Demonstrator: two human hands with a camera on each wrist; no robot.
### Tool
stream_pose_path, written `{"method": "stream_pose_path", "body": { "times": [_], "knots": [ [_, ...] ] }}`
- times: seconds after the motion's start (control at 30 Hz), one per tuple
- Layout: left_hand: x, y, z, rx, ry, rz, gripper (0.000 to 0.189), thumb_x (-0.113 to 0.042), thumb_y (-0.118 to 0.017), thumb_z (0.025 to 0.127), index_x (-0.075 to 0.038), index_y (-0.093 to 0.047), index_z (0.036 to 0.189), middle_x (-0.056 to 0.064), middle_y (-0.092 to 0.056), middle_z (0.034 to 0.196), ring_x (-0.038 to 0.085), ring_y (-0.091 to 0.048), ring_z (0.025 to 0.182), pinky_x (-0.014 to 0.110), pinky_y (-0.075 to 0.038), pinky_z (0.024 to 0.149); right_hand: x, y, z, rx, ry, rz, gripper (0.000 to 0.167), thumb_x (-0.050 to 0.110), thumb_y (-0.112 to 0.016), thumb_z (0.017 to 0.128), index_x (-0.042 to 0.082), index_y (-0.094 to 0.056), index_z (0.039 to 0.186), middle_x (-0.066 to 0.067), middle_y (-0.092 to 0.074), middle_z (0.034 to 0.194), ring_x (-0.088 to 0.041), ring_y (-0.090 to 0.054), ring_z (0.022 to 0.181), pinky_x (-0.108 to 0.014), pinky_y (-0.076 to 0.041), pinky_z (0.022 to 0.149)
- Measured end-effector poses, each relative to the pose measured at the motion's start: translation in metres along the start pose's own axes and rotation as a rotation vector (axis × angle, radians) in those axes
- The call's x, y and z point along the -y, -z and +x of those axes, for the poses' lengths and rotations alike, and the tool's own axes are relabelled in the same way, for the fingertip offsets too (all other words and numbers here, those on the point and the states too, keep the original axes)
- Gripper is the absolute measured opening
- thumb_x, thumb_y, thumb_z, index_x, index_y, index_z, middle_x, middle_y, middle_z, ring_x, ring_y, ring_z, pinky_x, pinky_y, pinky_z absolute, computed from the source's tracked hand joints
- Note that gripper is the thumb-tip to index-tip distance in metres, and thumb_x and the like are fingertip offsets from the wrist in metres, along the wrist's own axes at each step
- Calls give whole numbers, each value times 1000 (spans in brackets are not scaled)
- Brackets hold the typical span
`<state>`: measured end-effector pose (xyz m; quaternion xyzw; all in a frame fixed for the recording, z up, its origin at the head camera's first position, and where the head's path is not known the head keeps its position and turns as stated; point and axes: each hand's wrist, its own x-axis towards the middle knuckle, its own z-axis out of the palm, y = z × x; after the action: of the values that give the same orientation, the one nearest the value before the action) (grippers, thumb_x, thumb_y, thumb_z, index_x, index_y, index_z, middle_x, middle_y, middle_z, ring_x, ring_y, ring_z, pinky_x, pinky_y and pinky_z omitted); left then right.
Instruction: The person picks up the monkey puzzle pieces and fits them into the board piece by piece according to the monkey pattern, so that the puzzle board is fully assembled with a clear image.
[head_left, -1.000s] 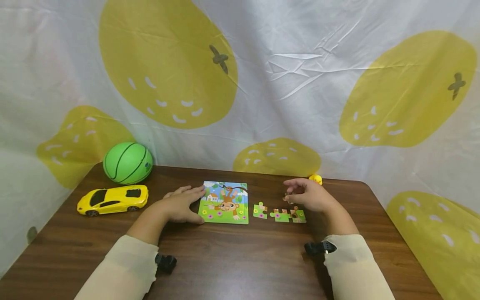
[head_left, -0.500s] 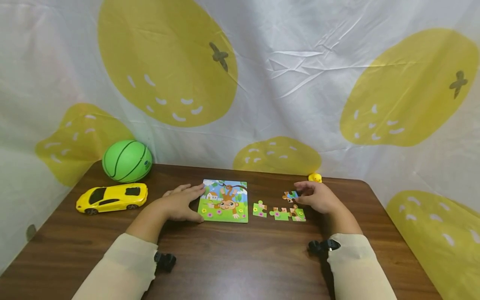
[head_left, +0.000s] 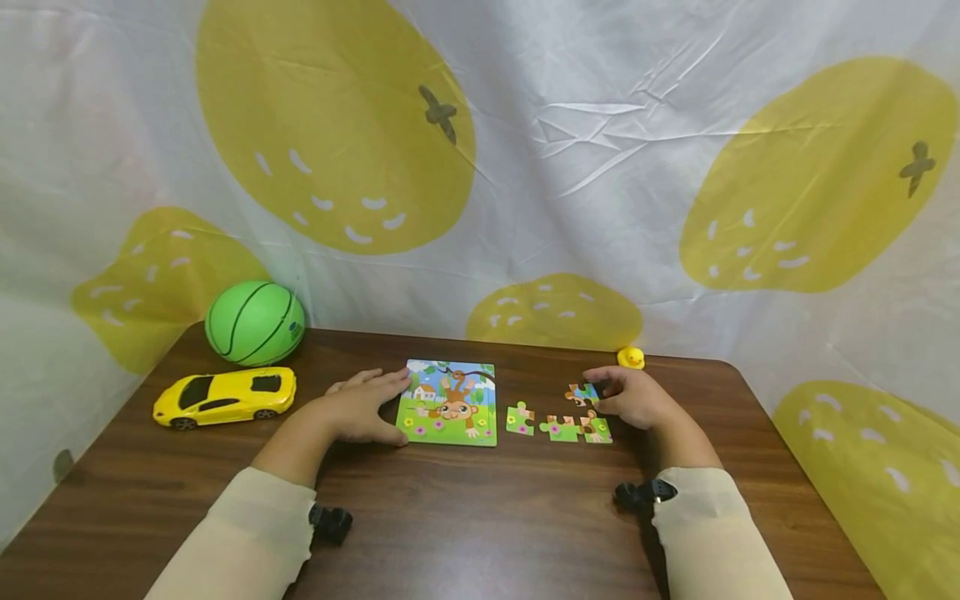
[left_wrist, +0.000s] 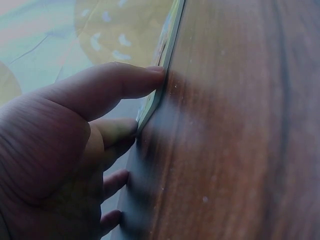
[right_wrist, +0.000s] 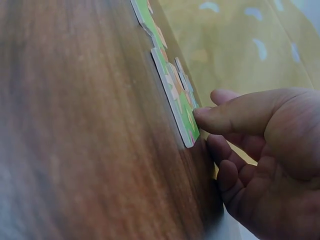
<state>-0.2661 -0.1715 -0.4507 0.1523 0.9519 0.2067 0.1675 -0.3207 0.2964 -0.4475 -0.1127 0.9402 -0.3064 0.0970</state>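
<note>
Fingers [right_wrist: 228,175] loosely bent, right hand [head_left: 636,400] at puzzle piece's [head_left: 581,395] edge.

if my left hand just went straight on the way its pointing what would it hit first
The monkey puzzle board. The left hand points at its left edge, and in the left wrist view the thumb seems to touch it, though depth there is hard to judge.
</note>
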Motion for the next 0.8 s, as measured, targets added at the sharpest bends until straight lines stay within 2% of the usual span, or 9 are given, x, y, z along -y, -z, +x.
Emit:
{"method": "stream_pose_path", "body": {
  "times": [0.17, 0.37, 0.47, 0.67, 0.8],
  "knots": [
    [0, 0, 0, -2, -1, -1, 106, -56, -82, 84, -25, -30, 171, -1, -23, 181, 41, -14, 168, 79, -15, 125, 1, -1, -1, -9, -7, 11, 51, 8, -80, 91, 8, -69, 141, -17, -72, 122, -29, -63, 108, -30, -53, 82],
    [0, 0, 0, 2, -1, -3, 106, -55, -82, 83, -25, -30, 171, -2, -23, 181, 41, -14, 168, 80, -15, 124, 1, -1, 1, -19, 16, 5, 52, 4, -81, 89, 3, -68, 140, -10, -67, 96, -22, -59, 90, -30, -51, 73],
    [0, 0, 0, 1, -1, -3, 106, -55, -82, 83, -25, -31, 171, -2, -23, 181, 41, -14, 168, 80, -15, 124, 2, -2, 2, -26, 30, -3, 52, 3, -81, 88, 1, -69, 139, -8, -65, 90, -20, -57, 85, -31, -50, 72],
    [0, 0, -1, -4, -1, 0, 106, -55, -82, 83, -25, -31, 171, -2, -23, 181, 41, -14, 168, 80, -15, 125, 2, -2, 2, -41, 32, -10, 47, 4, -79, 90, 3, -71, 136, -10, -69, 96, -21, -58, 87, -33, -51, 76],
    [0, 0, -2, -4, -7, -1, 105, -55, -82, 83, -24, -32, 170, -2, -23, 181, 41, -14, 168, 80, -15, 124, 6, -3, 1, -47, 30, -24, 41, 7, -75, 94, 7, -71, 135, -14, -74, 110, -26, -65, 99, -38, -55, 84]
  ]
}}
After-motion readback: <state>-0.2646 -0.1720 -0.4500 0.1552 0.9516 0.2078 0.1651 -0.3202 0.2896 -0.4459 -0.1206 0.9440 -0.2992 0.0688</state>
